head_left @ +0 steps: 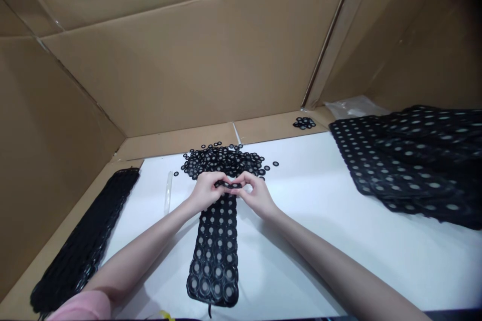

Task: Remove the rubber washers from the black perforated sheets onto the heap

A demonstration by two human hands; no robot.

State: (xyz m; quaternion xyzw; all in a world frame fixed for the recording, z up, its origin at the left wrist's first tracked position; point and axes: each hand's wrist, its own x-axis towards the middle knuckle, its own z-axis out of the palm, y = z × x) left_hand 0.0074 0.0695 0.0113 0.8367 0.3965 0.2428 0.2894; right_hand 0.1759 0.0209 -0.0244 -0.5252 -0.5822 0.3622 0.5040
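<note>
A long black strip (215, 256) with rows of pale round spots lies on the white table in front of me. Its far end is lifted and bent between my two hands. My left hand (206, 189) pinches the left side of that end, thumb and fingers together. On the other side, my right hand (258, 194) pinches the right edge, its fingertips close to those of the left. Just beyond my hands spreads a heap of small black rings (222, 159), with several loose ones around its edge.
Stacked black strips (86, 235) lie at the left. Large spotted black sheets (410, 160) are piled at the right beside a clear plastic bag (356, 107). A small ring pile (304, 123) sits at the back. A pale narrow strip (168, 193) lies left of the heap. Cardboard walls (188, 70) enclose the table.
</note>
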